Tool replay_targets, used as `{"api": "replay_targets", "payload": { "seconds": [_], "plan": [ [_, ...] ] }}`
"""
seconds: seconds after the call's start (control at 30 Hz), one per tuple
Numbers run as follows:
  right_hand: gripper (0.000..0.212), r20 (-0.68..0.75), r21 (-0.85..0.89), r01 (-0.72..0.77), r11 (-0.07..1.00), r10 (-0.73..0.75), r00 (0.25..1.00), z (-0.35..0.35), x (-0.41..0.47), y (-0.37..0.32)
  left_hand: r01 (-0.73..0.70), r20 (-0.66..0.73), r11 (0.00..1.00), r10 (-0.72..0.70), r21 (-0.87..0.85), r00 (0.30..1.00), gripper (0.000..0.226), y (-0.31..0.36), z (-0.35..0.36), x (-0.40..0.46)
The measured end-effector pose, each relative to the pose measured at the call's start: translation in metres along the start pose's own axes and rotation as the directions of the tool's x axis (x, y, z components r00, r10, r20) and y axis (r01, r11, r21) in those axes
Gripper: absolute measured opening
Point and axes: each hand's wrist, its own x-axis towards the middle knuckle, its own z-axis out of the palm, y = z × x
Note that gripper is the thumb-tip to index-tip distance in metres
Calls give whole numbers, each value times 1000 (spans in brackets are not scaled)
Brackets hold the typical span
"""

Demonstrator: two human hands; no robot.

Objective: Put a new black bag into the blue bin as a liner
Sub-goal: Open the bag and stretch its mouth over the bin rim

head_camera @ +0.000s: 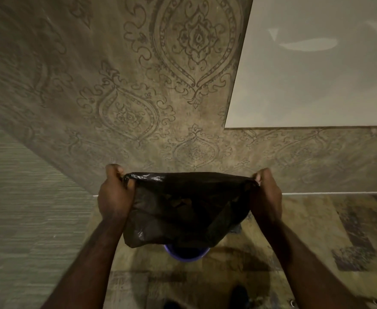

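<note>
Against the far wall of patterned grey-brown damask wallpaper (138, 85), one thin glossy black plastic bag (183, 208) hangs stretched between two hands, directly above one round blue plastic bin (186, 255), mostly hidden beneath it. Left hand (115, 195) and right hand (266, 195) each have fingers clamped on the bag's rim; pulling harder could likely tear the film, or it may miss the bin.

Home interior, damask-patterned wall (138, 85), mottled tiled floor (316, 219)

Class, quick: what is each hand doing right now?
Left hand: closed, holding the bag by its left edge.
Right hand: closed, holding the bag's right edge, above the bin.
</note>
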Motion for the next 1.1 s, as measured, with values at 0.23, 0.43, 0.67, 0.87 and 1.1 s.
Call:
{"api": "replay_targets", "payload": {
  "seconds": [0.23, 0.43, 0.67, 0.87, 1.1],
  "plan": [
    [44, 384, -287, 141, 948, -21, 923, -12, 12, 23, -503, 277, 864, 491, -30, 826, 19, -30, -3, -7],
    [16, 267, -617, 151, 773, 24, 963, -1, 4, 31, -482, 444, 873, 462, -74, 768, 48, -35, 4, -22],
    [15, 187, -611, 74, 788, 53, 981, 27, -13, 22, -295, 265, 955, 281, 14, 922, 65, -28, 9, -24],
    [16, 143, -580, 117, 806, -40, 989, 34, -13, 23, -274, 173, 961, 276, -31, 946, 68, -38, 2, -27],
    [41, 154, -597, -60, 800, 188, 970, 58, -36, 29, -325, 497, 917, 398, -231, 771, 78, -58, 15, -48]
  ]
}}
